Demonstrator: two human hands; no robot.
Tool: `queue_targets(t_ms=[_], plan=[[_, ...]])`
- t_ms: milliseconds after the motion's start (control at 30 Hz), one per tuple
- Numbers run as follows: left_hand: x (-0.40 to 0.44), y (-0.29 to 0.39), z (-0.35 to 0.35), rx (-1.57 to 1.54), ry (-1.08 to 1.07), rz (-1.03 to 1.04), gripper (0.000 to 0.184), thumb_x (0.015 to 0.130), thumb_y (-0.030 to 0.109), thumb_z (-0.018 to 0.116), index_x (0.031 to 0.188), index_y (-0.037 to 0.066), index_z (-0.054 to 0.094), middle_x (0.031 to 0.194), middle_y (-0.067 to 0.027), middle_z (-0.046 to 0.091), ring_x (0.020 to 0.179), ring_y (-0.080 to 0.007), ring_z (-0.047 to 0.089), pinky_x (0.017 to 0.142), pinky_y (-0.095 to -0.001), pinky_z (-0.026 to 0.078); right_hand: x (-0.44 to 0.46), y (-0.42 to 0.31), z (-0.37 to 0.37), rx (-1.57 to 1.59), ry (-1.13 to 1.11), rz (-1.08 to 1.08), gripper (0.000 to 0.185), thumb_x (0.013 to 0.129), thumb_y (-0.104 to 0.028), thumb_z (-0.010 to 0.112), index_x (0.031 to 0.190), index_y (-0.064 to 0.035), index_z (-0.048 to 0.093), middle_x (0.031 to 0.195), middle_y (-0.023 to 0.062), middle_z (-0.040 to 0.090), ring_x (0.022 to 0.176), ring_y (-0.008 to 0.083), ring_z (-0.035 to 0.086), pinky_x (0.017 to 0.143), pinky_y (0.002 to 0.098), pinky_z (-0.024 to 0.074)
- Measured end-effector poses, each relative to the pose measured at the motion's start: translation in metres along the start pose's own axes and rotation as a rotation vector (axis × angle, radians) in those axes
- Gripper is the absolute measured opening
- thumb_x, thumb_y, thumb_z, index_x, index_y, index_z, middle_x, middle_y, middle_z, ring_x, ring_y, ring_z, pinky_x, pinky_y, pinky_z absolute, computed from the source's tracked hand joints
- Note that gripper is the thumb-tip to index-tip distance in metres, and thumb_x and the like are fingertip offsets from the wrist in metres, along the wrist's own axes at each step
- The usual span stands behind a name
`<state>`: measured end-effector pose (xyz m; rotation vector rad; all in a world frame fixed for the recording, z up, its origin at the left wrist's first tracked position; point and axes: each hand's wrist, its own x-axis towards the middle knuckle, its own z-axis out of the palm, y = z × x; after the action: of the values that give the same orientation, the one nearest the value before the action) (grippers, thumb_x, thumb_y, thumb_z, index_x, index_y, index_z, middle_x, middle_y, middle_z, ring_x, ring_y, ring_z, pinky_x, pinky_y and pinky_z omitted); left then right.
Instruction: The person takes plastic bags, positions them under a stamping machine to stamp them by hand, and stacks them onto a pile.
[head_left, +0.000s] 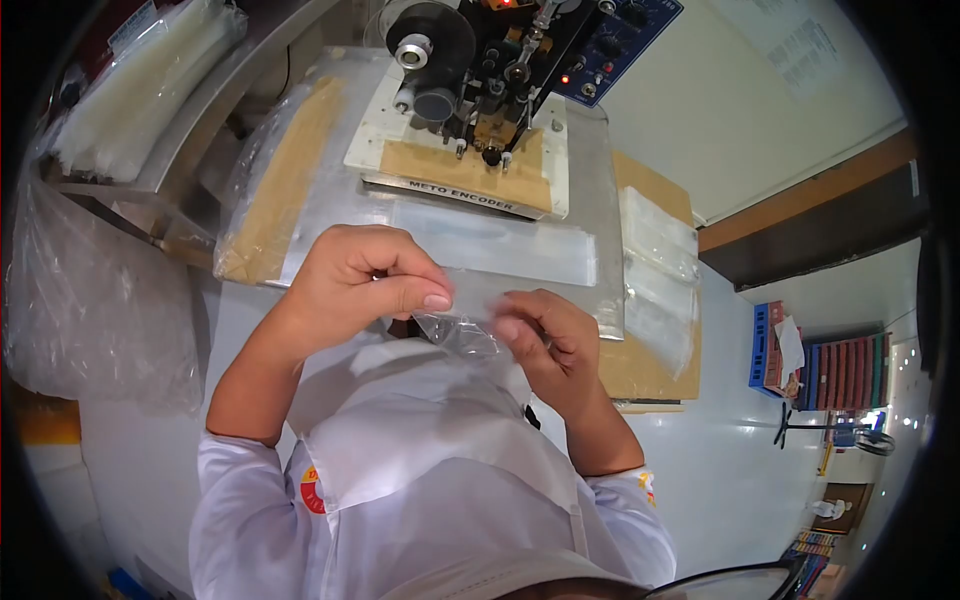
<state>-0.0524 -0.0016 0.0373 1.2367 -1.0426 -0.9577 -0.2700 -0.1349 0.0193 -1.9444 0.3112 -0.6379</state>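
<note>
In front of my chest, a clear plastic bag [463, 334] stretches between my two hands. The thumb and forefinger of my left hand [365, 275] pinch it at its left end. At the other end, the curled fingers of my right hand [552, 348] close on the film, their tips slightly blurred. Just beyond my hands, a flat stack of clear plastic bags [510, 246] lies on the metal worktop. Behind that stack stands a machine labelled METO ENCODER [460, 195], with a black reel and a blue control panel.
More clear bags [660, 270] lie on cardboard at the right. A bundle of long plastic bags [155, 85] rests on a metal shelf at the upper left, with a large clear bag [100, 300] hanging below. Folders [845, 372] stand far right.
</note>
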Motion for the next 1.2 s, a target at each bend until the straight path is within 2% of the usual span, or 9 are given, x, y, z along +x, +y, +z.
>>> queue_targets(t_ms=[67,167,267,367,400,433,533,700,1200], plan=[[0.000,-0.002,-0.001,0.039,-0.014,0.017,0.007,0.084,0.003,0.079,0.089,0.001,0.074,0.079,-0.0040,0.069,0.067,-0.0070,0.061,0.057,-0.0218,0.046,0.000,-0.007,0.003,0.161,0.004,0.127,0.022,0.091,-0.010,0.076,0.111,-0.0037,0.070,0.091,0.0044,0.071,0.068,0.0098,0.061,0.059,0.0238,0.0458],[0.004,-0.006,0.001,0.159,-0.022,0.122,0.007,0.084,0.003,0.078,0.091,0.002,0.075,0.080,-0.0045,0.069,0.068,-0.0088,0.061,0.060,-0.0249,0.047,-0.002,-0.001,-0.003,0.317,-0.068,0.308,0.029,0.089,-0.010,0.079,0.115,-0.0045,0.068,0.098,0.0014,0.071,0.075,0.0063,0.060,0.061,0.0218,0.0440],[0.023,0.000,0.001,0.375,0.012,0.395,0.010,0.082,0.002,0.077,0.092,0.003,0.076,0.083,-0.0054,0.070,0.075,-0.0153,0.064,0.070,-0.0293,0.048,0.011,-0.009,-0.026,0.132,-0.054,0.173,0.026,0.086,-0.005,0.078,0.111,-0.0053,0.069,0.104,0.0046,0.074,0.082,0.0115,0.067,0.069,0.0253,0.0498],[0.045,0.004,-0.002,0.662,0.079,0.716,0.015,0.080,0.002,0.075,0.094,0.006,0.077,0.090,-0.0051,0.071,0.087,-0.0227,0.064,0.078,-0.0334,0.048,0.031,-0.024,-0.039,-0.622,0.096,-0.353,0.029,0.081,0.002,0.074,0.108,-0.0075,0.070,0.112,0.0076,0.074,0.097,0.0212,0.071,0.078,0.0336,0.0547],[0.051,0.002,-0.001,0.729,0.121,0.763,0.018,0.080,0.002,0.074,0.096,0.008,0.077,0.094,-0.0043,0.071,0.091,-0.0244,0.063,0.079,-0.0344,0.048,0.036,-0.025,-0.039,-0.800,0.153,-0.458,0.034,0.076,0.006,0.068,0.106,-0.0097,0.071,0.118,0.0093,0.073,0.111,0.0295,0.069,0.088,0.0414,0.0562],[0.057,-0.001,-0.002,0.795,0.162,0.811,0.020,0.079,0.002,0.073,0.098,0.010,0.077,0.098,-0.0034,0.071,0.094,-0.0261,0.061,0.080,-0.0354,0.048,0.044,-0.019,-0.038,-0.876,0.147,-0.479,0.035,0.076,0.006,0.068,0.107,-0.0101,0.071,0.118,0.0088,0.073,0.113,0.0291,0.069,0.091,0.0422,0.0557],[0.079,-0.036,-0.013,0.999,0.227,0.740,0.025,0.078,0.000,0.071,0.100,0.011,0.076,0.108,-0.0019,0.068,0.103,-0.0244,0.060,0.084,-0.0374,0.046,0.062,0.026,-0.033,-1.041,0.106,-0.482,0.039,0.076,0.005,0.067,0.112,-0.0110,0.071,0.121,0.0081,0.072,0.120,0.0280,0.066,0.098,0.0443,0.0538],[0.060,-0.046,-0.013,1.143,0.231,0.598,0.029,0.079,0.009,0.076,0.107,0.014,0.076,0.106,-0.0027,0.066,0.100,-0.0227,0.059,0.086,-0.0390,0.041,0.076,0.063,-0.033,-1.071,0.050,-0.323,0.051,0.078,0.010,0.063,0.123,-0.0137,0.069,0.133,0.0066,0.067,0.128,0.0247,0.061,0.108,0.0446,0.0489],[0.085,-0.045,-0.016,1.251,0.264,0.623,0.030,0.081,0.025,0.078,0.109,0.015,0.076,0.095,-0.0010,0.060,0.089,-0.0209,0.056,0.081,-0.0383,0.037,0.112,0.067,-0.042,-1.058,0.018,-0.205,0.041,0.087,0.001,0.063,0.126,-0.0130,0.068,0.133,0.0080,0.067,0.129,0.0271,0.060,0.108,0.0443,0.0482]])
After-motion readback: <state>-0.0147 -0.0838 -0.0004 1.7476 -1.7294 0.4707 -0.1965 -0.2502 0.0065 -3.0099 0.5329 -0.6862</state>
